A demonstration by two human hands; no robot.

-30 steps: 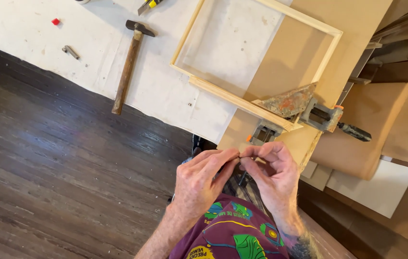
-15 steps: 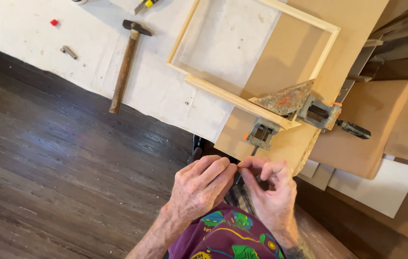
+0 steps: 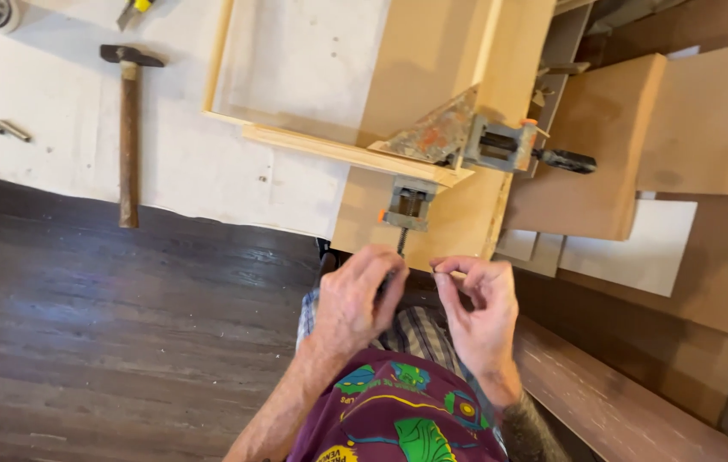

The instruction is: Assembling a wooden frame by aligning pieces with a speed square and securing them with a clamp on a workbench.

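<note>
The clamp handle (image 3: 400,248), poking out below the corner clamp (image 3: 458,145) on the wooden frame (image 3: 329,145), is wrapped by the left hand (image 3: 355,299) and probably best turned slowly, while something small, can't tell what, is pinched in the right hand (image 3: 479,312).

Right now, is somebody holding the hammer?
No, the hammer lies alone on the white table, far from both hands.

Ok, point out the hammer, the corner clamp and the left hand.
hammer (image 3: 128,137), head view, middle of its wooden handle.
corner clamp (image 3: 439,137), head view, its triangular plate.
left hand (image 3: 355,299), head view, back of the hand.
</note>
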